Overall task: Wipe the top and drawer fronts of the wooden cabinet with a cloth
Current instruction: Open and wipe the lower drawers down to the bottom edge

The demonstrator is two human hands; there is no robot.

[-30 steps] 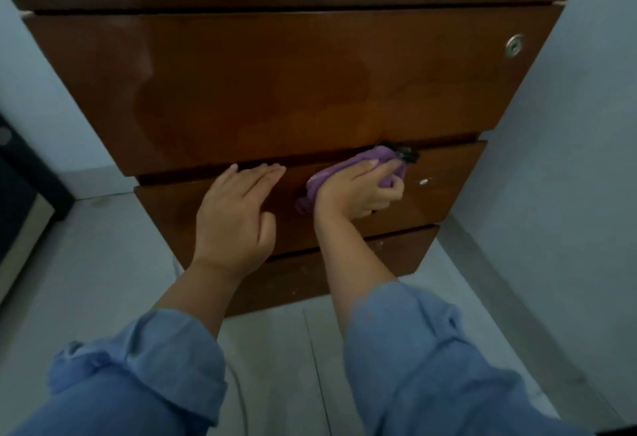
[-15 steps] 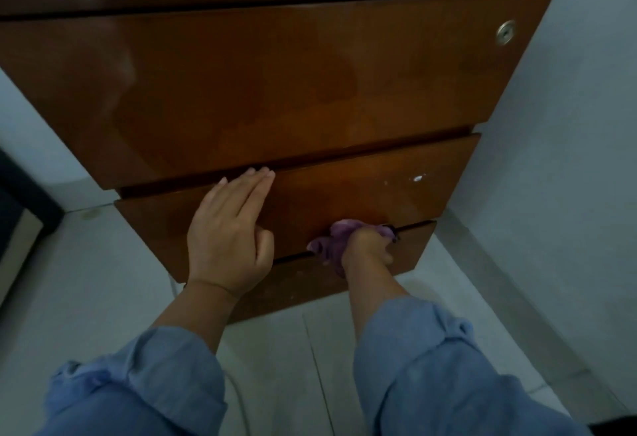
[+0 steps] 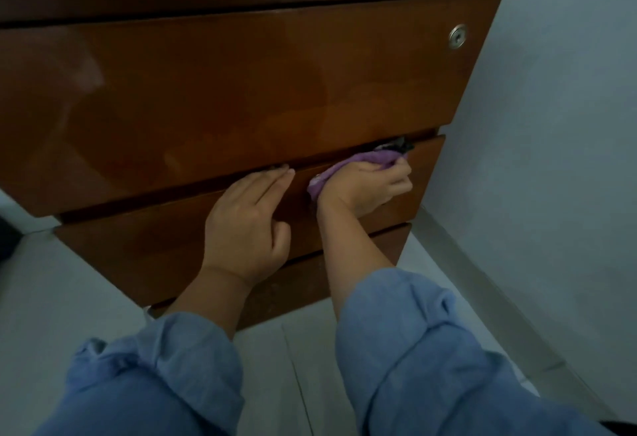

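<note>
A glossy brown wooden cabinet (image 3: pixel 220 90) with three drawer fronts fills the view from above. My right hand (image 3: pixel 368 187) grips a purple cloth (image 3: pixel 358 163) pressed against the upper edge of the middle drawer front (image 3: pixel 144 246), toward its right side. My left hand (image 3: pixel 246 225) lies flat on the same drawer front just left of it, fingers together, fingertips reaching the gap under the top drawer. Something small and dark pokes out of that gap just above the cloth. The bottom drawer (image 3: pixel 389 246) is mostly hidden behind my arms.
A round metal lock (image 3: pixel 457 36) sits at the top drawer's right end. A pale wall (image 3: pixel 551 125) stands close on the cabinet's right, with a skirting strip along the light tiled floor (image 3: pixel 69 297). A dark object is at the left edge.
My right hand with the cloth moved from the middle drawer's bottom edge back up to its top edge. The left hand stayed flat on the drawer. The view shifted left.
</note>
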